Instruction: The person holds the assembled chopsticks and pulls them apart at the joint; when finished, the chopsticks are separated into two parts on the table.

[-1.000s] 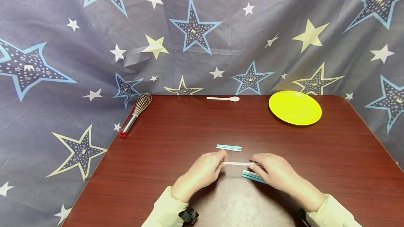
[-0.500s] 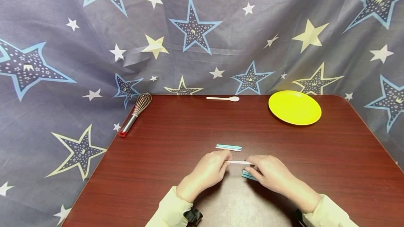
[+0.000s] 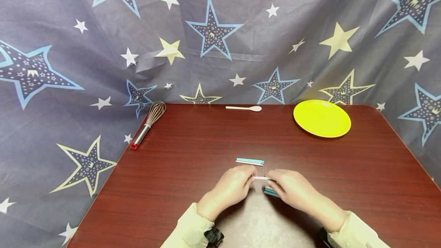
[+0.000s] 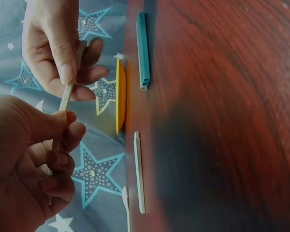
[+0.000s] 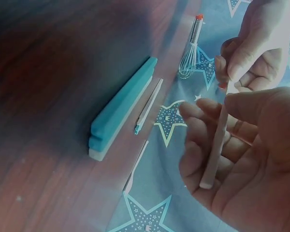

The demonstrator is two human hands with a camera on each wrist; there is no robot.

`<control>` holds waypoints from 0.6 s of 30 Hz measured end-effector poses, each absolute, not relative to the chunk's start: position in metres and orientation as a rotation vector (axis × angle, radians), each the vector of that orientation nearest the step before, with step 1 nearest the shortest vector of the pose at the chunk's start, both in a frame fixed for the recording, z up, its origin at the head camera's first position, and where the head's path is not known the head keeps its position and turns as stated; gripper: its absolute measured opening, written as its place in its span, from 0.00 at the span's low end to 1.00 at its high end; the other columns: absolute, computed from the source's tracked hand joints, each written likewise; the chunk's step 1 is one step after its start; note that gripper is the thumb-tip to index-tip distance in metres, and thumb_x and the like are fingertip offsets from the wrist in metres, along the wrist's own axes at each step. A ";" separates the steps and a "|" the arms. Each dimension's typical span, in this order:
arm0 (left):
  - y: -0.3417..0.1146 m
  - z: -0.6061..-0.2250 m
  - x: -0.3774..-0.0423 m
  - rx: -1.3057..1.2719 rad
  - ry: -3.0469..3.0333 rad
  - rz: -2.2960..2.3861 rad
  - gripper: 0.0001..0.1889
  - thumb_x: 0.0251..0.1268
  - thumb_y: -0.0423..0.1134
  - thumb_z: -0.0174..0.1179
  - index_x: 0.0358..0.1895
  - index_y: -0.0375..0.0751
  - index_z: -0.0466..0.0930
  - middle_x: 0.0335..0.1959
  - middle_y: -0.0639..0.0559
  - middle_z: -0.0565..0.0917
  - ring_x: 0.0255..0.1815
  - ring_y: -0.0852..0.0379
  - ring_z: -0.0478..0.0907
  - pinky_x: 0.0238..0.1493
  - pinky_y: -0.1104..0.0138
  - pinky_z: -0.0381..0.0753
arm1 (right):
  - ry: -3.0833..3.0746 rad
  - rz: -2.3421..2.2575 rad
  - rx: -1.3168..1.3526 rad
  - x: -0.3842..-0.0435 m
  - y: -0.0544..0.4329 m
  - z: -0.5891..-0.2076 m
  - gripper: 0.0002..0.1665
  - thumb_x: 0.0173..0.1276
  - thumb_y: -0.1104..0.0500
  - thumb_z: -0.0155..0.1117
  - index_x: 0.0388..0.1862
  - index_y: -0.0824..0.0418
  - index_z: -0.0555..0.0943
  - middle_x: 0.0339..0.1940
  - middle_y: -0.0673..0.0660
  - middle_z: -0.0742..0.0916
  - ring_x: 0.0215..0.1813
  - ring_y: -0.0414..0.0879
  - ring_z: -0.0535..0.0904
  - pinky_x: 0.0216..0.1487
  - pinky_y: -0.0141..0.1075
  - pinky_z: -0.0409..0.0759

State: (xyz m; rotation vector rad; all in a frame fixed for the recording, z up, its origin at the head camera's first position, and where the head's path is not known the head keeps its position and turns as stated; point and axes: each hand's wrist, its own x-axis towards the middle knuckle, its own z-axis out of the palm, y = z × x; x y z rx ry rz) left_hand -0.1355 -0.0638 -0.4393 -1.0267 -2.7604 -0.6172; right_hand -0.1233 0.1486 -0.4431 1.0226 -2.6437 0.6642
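Observation:
A thin white stick [image 3: 261, 178] is held level over the middle of the table, one end in each hand. My left hand [image 3: 233, 185] pinches its left part between thumb and curled fingers. My right hand [image 3: 293, 187] holds the other part; in the right wrist view that end of the stick [image 5: 215, 154] lies along the fingers under the thumb. Little of the stick shows between the hands. Close below the right hand lies a stack of teal and white sticks [image 3: 271, 192], partly hidden by it. A smaller teal and white pair [image 3: 249, 161] lies just beyond the hands.
At the table's back edge is a white spoon [image 3: 244, 108]. A yellow plate [image 3: 322, 118] stands at the back right, and a whisk [image 3: 148, 124] with a red-tipped handle lies along the left edge. Behind the table [image 3: 206, 137] hangs a star-patterned cloth [image 3: 220, 75].
The hands have come closer together along the white stick, the left hand shifting right and the right hand slightly left. Less of the stick shows between them; the other sticks have stayed put.

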 end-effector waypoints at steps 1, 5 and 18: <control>-0.063 -0.440 -0.136 -1.030 -2.762 -0.613 0.02 0.67 0.37 0.60 0.36 0.49 0.77 0.26 0.61 0.75 0.27 0.66 0.71 0.31 0.70 0.72 | -2.646 0.669 1.027 -0.123 0.148 -0.443 0.09 0.65 0.62 0.67 0.29 0.51 0.76 0.22 0.39 0.72 0.24 0.33 0.63 0.27 0.30 0.67; -0.062 -0.442 -0.136 -1.056 -2.752 -0.609 0.02 0.68 0.38 0.59 0.36 0.48 0.78 0.25 0.62 0.74 0.27 0.66 0.70 0.30 0.71 0.72 | -2.636 0.680 1.031 -0.124 0.148 -0.445 0.08 0.64 0.61 0.67 0.30 0.50 0.77 0.23 0.39 0.74 0.24 0.32 0.65 0.27 0.31 0.69; -0.061 -0.440 -0.132 -1.114 -2.711 -0.609 0.03 0.69 0.39 0.58 0.37 0.47 0.81 0.27 0.62 0.75 0.28 0.67 0.70 0.31 0.72 0.72 | -2.575 0.660 1.073 -0.124 0.149 -0.441 0.10 0.64 0.61 0.67 0.27 0.49 0.76 0.21 0.38 0.73 0.24 0.32 0.66 0.26 0.30 0.69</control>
